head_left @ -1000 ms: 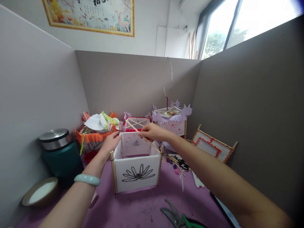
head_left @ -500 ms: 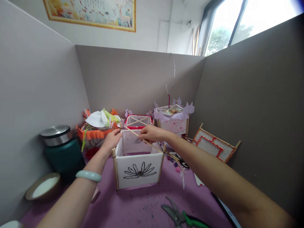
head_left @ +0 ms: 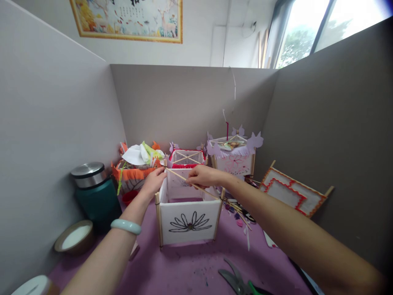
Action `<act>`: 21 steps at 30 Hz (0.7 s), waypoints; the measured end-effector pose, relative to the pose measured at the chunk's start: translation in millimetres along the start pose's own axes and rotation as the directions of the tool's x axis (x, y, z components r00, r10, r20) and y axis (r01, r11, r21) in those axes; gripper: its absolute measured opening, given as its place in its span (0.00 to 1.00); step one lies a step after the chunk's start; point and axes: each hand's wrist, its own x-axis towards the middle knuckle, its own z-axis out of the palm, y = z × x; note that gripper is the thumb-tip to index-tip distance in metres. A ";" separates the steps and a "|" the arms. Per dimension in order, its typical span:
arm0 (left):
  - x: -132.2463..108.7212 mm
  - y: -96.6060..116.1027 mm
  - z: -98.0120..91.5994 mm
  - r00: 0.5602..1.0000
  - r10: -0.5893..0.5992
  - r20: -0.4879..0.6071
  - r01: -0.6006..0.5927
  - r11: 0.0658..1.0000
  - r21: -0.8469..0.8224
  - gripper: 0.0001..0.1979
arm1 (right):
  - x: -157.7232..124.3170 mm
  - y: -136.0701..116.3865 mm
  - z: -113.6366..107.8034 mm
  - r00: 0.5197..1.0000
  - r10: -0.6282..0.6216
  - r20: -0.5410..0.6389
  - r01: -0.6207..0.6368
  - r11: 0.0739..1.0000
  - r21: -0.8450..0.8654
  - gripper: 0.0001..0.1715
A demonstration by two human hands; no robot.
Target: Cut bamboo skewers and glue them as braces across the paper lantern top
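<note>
Stick [head_left: 176, 174] — pinched by right hand [head_left: 202, 176] across box [head_left: 192, 237]; left hand [head_left: 154, 181] at far-left corner, grip unclear.

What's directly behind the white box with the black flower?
A red-trimmed box with crossed sticks over its top. Its lower part is hidden by the white box and the right hand; whatever lies there can't be seen.

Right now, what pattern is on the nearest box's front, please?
White panel with a black flower outline; head view.
</note>
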 end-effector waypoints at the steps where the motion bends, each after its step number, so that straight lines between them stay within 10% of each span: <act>1: 0.6 -0.8 0.1 1.000 0.000 -0.001 0.000 1.000 0.004 0.13 | 0.3 0.3 0.5 1.000 -0.001 -0.004 0.001 1.000 -0.004 0.12; 21: 8.2 -1.0 6.3 0.976 -0.164 -0.143 0.156 0.986 -0.065 0.14 | -3.6 -7.5 0.6 0.998 0.060 -0.018 -0.060 0.997 -0.049 0.11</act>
